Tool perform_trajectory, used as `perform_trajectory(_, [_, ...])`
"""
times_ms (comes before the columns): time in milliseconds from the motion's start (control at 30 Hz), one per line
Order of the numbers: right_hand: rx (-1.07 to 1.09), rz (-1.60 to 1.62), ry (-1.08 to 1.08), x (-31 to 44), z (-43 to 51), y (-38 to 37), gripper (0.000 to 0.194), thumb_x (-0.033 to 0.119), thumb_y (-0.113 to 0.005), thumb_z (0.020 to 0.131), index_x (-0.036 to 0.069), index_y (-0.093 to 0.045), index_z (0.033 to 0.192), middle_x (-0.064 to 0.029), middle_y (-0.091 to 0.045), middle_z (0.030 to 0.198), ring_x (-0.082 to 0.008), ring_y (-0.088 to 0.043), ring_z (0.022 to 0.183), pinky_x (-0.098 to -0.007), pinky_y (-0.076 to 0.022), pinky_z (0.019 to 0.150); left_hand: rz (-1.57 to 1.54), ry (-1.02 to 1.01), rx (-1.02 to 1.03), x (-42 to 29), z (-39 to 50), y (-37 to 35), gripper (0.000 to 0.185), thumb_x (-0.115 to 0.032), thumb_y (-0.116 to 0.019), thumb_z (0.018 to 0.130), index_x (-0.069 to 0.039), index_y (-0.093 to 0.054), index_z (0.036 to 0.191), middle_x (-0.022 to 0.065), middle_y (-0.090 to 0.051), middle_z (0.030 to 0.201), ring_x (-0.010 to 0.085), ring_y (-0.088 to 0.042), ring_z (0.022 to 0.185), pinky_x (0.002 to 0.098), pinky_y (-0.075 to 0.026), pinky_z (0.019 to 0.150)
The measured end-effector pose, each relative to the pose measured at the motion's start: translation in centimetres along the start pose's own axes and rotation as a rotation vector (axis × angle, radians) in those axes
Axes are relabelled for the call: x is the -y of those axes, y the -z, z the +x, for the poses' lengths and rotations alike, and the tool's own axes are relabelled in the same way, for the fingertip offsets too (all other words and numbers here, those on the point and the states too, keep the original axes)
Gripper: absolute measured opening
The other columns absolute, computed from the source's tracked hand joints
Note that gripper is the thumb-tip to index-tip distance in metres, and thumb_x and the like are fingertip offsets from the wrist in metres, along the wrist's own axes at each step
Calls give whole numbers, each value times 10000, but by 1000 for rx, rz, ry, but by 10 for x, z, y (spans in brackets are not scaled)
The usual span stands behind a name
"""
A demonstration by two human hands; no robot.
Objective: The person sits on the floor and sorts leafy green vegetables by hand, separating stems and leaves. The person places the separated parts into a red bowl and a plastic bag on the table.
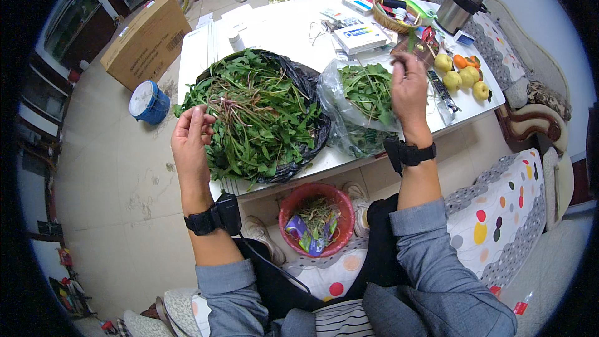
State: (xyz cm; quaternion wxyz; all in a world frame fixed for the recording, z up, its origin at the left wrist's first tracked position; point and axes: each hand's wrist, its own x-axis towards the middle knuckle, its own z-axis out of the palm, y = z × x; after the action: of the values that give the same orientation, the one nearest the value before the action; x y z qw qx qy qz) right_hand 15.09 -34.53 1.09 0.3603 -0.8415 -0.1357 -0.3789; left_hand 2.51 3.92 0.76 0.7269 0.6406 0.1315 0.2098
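Note:
A black plastic bag (pixel 319 124) lies spread on the white table, heaped with leafy greens (pixel 262 135) whose reddish stems and roots cross the top. My left hand (pixel 192 133) is at the heap's left edge, thumb and fingers pinched together; whether a small piece is between them I cannot tell. Right of the heap, a clear plastic bag (pixel 334 98) holds more greens (pixel 367 86). My right hand (pixel 412 89) is raised at that bag's right side, thumb and fingertips curled towards a small green leaf (pixel 412 41); whether they touch it is unclear.
Below the table edge stands a red basin (pixel 285 224) with plant scraps and a purple-green wrapper. Yellow-green fruit (pixel 452 81), a remote control (pixel 440 85), a wicker basket (pixel 390 23) and a steel thermos (pixel 456 7) are at the right. A bottle (pixel 237 42) stands behind the heap. Another person sits beyond.

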Motion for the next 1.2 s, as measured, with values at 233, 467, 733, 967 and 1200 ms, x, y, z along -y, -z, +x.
perform_trajectory(233, [383, -262, 69, -11, -21, 1, 456, 302, -734, 770, -14, -672, 1094, -213, -651, 1101, -381, -585, 1066, -449, -480, 943, 42, 3, 47, 3, 0, 2, 222, -248, -591, 1014, -48, -672, 1066, 2, -668, 859, 24, -510, 686, 154, -374, 568])
perform_trajectory(467, [532, -392, 50, -8, -34, -25, 566, 334, -721, 784, 1, -621, 1230, -210, -610, 1231, -387, -557, 1177, -468, -470, 987, 98, -4, 82, 6, -3, -6, 218, -247, -603, 1007, -46, -679, 1045, 0, -673, 860, 28, -518, 675, 162, -379, 556])
perform_trajectory(733, [521, -305, -28, -17, -22, -13, 278, 62, -586, 789, 56, -711, 1038, -197, -659, 945, -394, -635, 925, -472, -519, 835, 172, -1, 103, 0, -9, -18, 179, -205, -644, 982, -39, -678, 1042, 2, -678, 863, 41, -562, 733, 189, -437, 627])
perform_trajectory(967, [505, -253, 62, -3, -23, -18, 284, -8, -545, 801, 64, -733, 1000, -135, -674, 983, -357, -626, 964, -442, -516, 845, 99, 40, 565, 28, -51, -109, 315, -243, -713, 924, -75, -689, 1189, 182, -528, 1406, 205, -510, 1287, 348, -401, 1062])
perform_trajectory(1200, [384, -257, 10, -3, -23, -10, 446, 25, -665, 715, 33, -653, 1161, -193, -569, 1279, -397, -564, 1155, -439, -490, 971, -159, 446, 612, 15, -61, -180, 590, -228, -658, 959, 31, -426, 1436, 94, -561, 1336, 160, -523, 1229, 298, -393, 1059])
